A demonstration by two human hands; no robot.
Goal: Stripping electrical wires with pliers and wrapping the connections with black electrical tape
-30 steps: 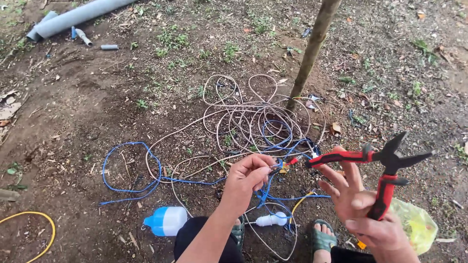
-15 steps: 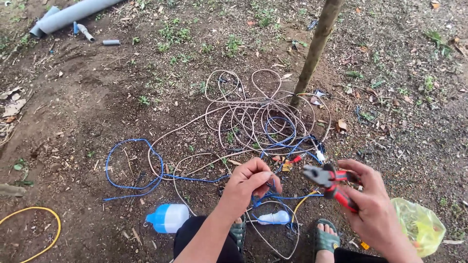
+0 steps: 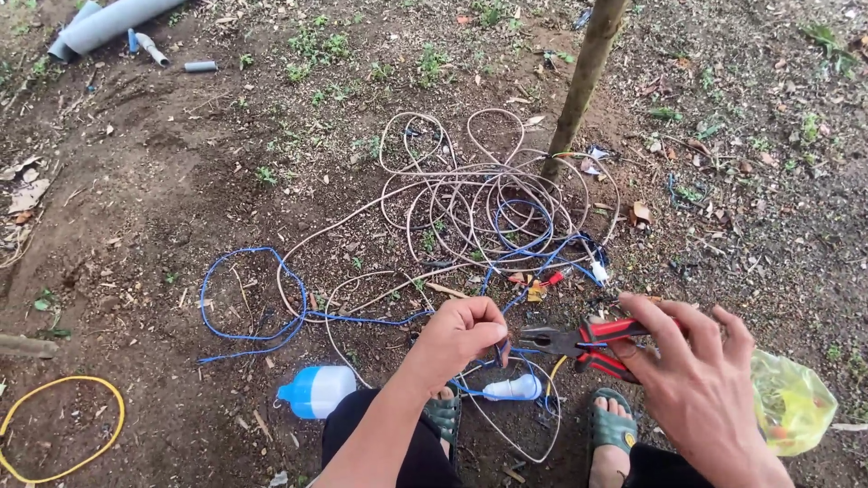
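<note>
two hands work low in view: left hand (image 3: 461,330) pinches a thin blue wire (image 3: 362,318), right hand (image 3: 696,384) grips red-handled steel pliers (image 3: 583,342) just beside it; beyond, tangled beige cable (image 3: 452,194) lies by a slim tree trunk (image 3: 583,77).

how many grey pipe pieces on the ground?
4 visible: a large grey pipe at top left, a short blue-tipped piece and a small piece just below it, and a short stub to their right. More may lie outside the frame.
</note>
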